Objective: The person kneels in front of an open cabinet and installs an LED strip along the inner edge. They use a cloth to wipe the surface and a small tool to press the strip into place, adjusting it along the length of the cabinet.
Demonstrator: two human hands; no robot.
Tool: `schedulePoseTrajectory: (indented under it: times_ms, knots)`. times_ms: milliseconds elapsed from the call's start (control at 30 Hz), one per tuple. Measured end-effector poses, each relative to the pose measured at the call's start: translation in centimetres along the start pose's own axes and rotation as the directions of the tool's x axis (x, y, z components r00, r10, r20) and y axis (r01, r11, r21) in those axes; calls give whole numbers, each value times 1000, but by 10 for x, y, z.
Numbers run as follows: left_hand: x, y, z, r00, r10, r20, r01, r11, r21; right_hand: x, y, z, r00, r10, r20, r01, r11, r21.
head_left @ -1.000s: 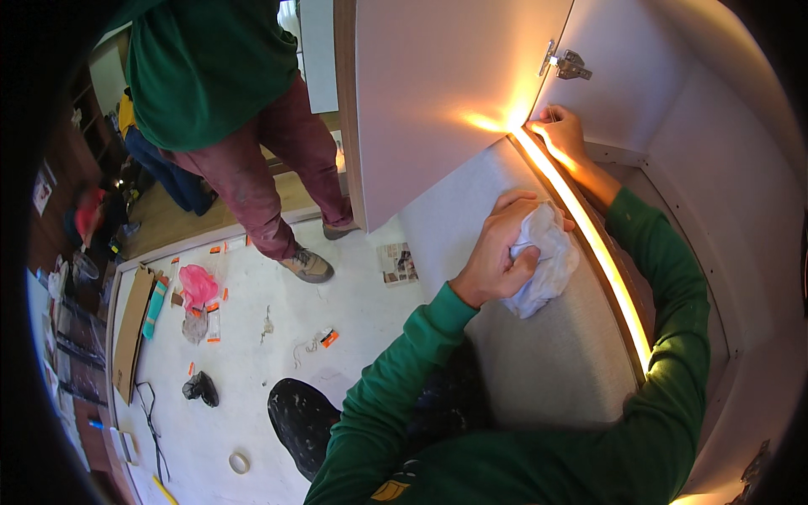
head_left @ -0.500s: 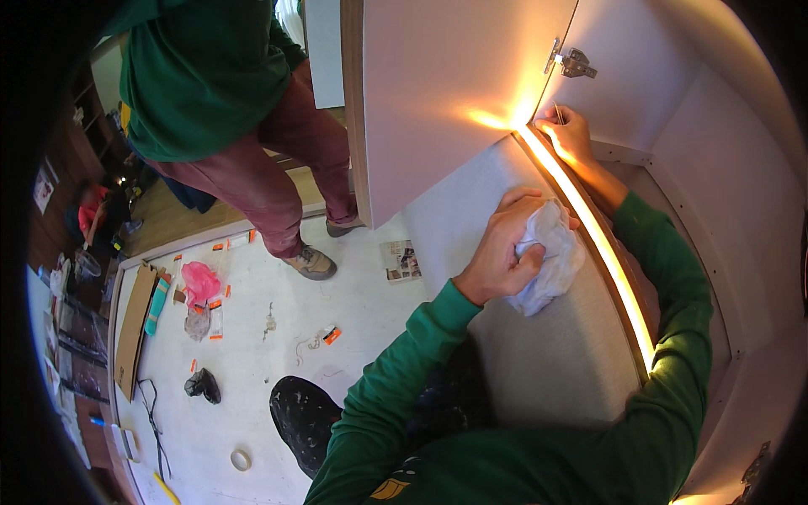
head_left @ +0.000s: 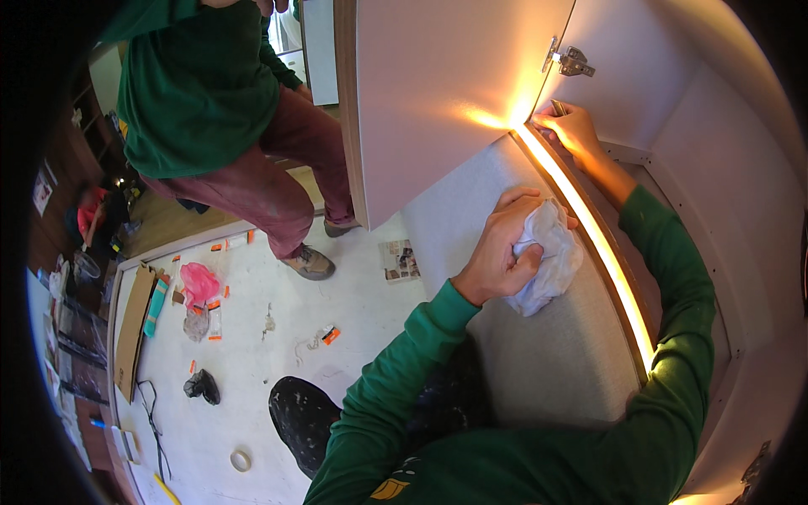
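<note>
My left hand (head_left: 502, 252) is closed round a crumpled white cloth (head_left: 548, 261), over the grey padded panel (head_left: 480, 202) beside a glowing light strip (head_left: 589, 223). The strip runs along the curved brown edge of a pale cabinet. Reaching over that edge, my right hand (head_left: 572, 133) is at the strip's far end, by the cabinet door (head_left: 454, 101). Its fingers pinch a small, thin, flat piece (head_left: 558, 108), too small to name. A metal hinge (head_left: 574, 62) sits just above that hand.
A person in a green top (head_left: 202, 93) stands left of the door. On the white floor sheet lie a pink plastic bag (head_left: 199, 284), a black crumpled bag (head_left: 202, 386), a tape roll (head_left: 241, 460), a cardboard strip (head_left: 137, 332) and several small orange-and-white packets.
My right hand has shifted slightly at the strip's far end, and the thin piece shows more clearly. My left hand stays put with the cloth. The other person's hand now shows at the top.
</note>
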State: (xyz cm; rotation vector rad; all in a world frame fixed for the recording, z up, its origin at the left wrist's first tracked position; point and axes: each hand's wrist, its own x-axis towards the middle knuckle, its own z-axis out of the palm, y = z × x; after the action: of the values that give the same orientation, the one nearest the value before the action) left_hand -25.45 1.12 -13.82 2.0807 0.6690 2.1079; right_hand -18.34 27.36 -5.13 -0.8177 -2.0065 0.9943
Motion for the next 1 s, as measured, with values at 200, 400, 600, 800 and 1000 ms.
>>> schedulePoseTrajectory:
  times_ms: [200,400,600,800,1000]
  knots:
    - [0,-2,1,1000,10,-10,-10,1000,-8,12,18,11,997,11,-82,1,989,147]
    - [-1,-1,1,1000,-1,3,1,1000,5,3,16,14,989,-53,-141,56,998,15]
    - [0,2,0,1000,-20,12,20,1000,-11,-5,4,5,994,-97,-45,94,994,-55]
    - [0,3,-2,996,-82,35,82,997,4,-19,-15,-12,986,166,34,-161,981,-112]
    - [1,0,0,1000,-7,-2,6,1000,-20,-15,-19,-13,965,229,132,-207,965,-159]
